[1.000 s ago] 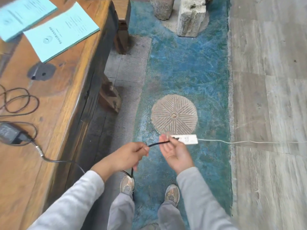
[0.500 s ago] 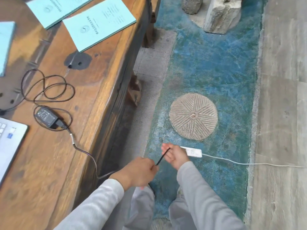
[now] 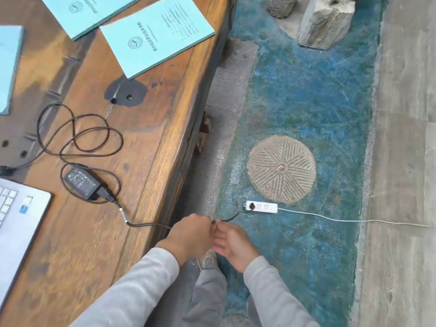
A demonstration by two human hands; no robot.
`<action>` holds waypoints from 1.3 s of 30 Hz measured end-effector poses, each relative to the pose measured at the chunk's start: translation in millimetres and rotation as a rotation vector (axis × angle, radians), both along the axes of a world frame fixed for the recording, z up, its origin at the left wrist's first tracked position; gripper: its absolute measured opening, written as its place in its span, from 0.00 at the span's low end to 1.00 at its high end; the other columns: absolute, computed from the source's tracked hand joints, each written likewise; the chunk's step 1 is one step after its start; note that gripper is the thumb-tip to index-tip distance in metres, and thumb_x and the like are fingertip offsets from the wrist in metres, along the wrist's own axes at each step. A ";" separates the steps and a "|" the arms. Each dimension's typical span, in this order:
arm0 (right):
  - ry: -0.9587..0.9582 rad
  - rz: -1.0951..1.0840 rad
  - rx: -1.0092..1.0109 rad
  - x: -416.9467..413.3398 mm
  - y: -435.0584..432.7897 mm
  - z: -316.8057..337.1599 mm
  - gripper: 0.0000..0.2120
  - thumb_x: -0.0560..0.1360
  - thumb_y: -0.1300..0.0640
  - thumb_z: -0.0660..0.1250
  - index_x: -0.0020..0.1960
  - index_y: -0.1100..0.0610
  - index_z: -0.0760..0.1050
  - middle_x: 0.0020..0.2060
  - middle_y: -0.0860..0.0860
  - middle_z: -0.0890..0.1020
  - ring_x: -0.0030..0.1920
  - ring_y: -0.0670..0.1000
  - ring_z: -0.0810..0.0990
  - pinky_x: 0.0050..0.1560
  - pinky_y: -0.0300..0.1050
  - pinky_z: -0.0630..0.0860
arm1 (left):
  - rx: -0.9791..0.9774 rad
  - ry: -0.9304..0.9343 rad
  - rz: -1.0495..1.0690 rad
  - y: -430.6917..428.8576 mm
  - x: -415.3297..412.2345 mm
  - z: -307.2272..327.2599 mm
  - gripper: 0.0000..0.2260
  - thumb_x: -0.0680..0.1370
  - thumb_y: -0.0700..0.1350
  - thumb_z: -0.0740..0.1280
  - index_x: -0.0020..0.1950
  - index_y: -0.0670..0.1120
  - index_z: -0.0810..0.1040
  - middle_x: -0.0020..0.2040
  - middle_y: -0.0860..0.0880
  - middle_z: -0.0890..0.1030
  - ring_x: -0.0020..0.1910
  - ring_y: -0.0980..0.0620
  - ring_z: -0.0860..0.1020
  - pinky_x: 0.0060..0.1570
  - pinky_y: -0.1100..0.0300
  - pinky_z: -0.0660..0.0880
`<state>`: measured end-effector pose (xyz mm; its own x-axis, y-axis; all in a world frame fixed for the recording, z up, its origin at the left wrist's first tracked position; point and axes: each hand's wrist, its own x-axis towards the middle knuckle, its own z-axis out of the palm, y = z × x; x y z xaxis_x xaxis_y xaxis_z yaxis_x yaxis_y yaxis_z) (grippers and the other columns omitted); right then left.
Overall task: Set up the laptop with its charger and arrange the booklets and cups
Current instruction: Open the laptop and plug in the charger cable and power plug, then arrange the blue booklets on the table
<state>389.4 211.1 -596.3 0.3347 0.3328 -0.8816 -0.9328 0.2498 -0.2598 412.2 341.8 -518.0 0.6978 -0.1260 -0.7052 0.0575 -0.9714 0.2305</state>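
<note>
— So, on the head view, where is the charger?
— Its brick (image 3: 81, 182) lies on the tabletop (image 3: 82, 256), just beside the right corner of the laptop (image 3: 18, 223). A thin lead (image 3: 80, 128) loops over the wood above the brick and runs out at the left, just above the laptop.
— And the mains side?
— The cord (image 3: 146, 224) leaves the brick, crosses the tabletop edge and passes into the left hand (image 3: 191, 234), whose fingers are curled round it. Beyond that hand it curves to a plug (image 3: 252, 205) seated in the left end of a white strip (image 3: 262, 207) on the blue floor (image 3: 306, 90), just beside a round stone disc (image 3: 282, 169). A white cable (image 3: 354, 220) trails from the strip to the right.
— The right hand?
— The right hand (image 3: 232, 245) is just beside the left, fingers loose and gripping nothing. It is blurred, so whether a fingertip touches the cord cannot be told.
— Booklets?
— Three pale blue booklets (image 3: 157, 31) lie flat at the far end of the tabletop, well apart from the brick.
</note>
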 end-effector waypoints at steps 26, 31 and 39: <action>-0.539 1.189 -0.818 17.2 77.6 132.7 0.27 0.81 0.41 0.55 0.73 0.58 0.68 0.69 0.59 0.75 0.70 0.60 0.71 0.68 0.50 0.65 | -0.138 -0.110 0.058 101.5 -36.2 62.9 0.15 0.79 0.44 0.60 0.64 0.44 0.74 0.60 0.42 0.79 0.60 0.40 0.78 0.58 0.48 0.76; -0.738 1.345 -0.975 20.3 85.7 177.3 0.34 0.80 0.36 0.53 0.77 0.57 0.59 0.72 0.62 0.69 0.71 0.63 0.67 0.70 0.56 0.64 | -0.166 -0.310 0.347 135.2 -44.2 94.4 0.14 0.81 0.46 0.60 0.64 0.42 0.76 0.59 0.40 0.81 0.58 0.39 0.79 0.56 0.50 0.76; -1.349 1.433 -1.359 47.1 111.7 218.1 0.35 0.79 0.35 0.52 0.79 0.51 0.51 0.78 0.60 0.53 0.78 0.63 0.48 0.72 0.60 0.60 | -0.016 -0.542 0.473 185.3 -59.3 123.1 0.30 0.82 0.54 0.60 0.80 0.42 0.57 0.80 0.41 0.57 0.79 0.40 0.53 0.77 0.45 0.53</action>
<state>436.5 322.8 -378.2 0.8498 0.4365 -0.2953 0.4504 -0.8925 -0.0231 352.9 527.1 -394.9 0.9315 0.2687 -0.2450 0.3448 -0.8669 0.3599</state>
